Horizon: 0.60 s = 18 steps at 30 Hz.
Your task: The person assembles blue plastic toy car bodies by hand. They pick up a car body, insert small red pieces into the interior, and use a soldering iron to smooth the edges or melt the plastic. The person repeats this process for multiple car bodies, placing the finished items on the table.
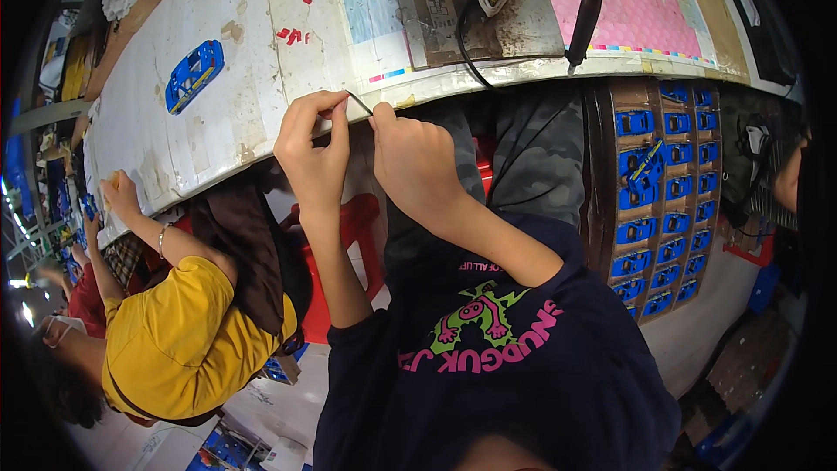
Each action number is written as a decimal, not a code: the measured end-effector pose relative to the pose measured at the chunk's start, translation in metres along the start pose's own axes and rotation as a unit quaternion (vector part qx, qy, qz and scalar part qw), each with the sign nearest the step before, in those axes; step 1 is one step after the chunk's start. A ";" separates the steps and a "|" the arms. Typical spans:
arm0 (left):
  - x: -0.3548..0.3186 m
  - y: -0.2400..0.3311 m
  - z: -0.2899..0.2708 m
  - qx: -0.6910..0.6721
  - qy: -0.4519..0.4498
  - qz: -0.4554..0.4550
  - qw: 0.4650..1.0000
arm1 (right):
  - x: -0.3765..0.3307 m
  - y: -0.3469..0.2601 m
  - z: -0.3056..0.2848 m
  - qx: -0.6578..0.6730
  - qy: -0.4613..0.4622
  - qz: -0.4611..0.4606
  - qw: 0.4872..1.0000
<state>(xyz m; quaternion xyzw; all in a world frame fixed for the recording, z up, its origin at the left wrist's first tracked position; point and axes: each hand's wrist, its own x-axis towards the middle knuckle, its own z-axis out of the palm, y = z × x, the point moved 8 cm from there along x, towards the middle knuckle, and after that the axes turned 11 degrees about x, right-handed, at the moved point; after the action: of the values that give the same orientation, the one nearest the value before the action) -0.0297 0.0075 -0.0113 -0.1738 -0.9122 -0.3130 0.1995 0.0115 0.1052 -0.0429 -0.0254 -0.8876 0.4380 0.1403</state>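
Strip, one end hidden in the clenched right hand at twelve o'clock, is pinched near the other by the upright left hand at ten.

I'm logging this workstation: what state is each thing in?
left hand: pinching the thin black piece
right hand: closed around the thin black piece
thin black piece: slanted between both hands
blue car body: lying on the table
compartment tray: holding blue car parts
red pieces: scattered on the table
black cable: draped over the table's edge
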 end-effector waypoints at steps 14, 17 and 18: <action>-0.001 -0.006 0.004 -0.028 -0.009 -0.005 1.000 | 0.000 -0.001 0.004 -0.056 -0.020 -0.005 0.998; -0.002 -0.006 0.003 -0.023 -0.009 -0.009 1.000 | 0.001 -0.006 0.005 -0.092 -0.039 -0.001 0.995; -0.002 -0.007 0.003 -0.028 -0.010 -0.010 1.000 | 0.000 -0.006 0.006 -0.101 -0.044 0.002 0.994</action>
<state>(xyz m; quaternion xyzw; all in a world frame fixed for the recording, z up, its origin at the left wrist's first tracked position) -0.0317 0.0038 -0.0181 -0.1729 -0.9068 -0.3384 0.1825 0.0099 0.0968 -0.0414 -0.0221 -0.9326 0.3469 0.0970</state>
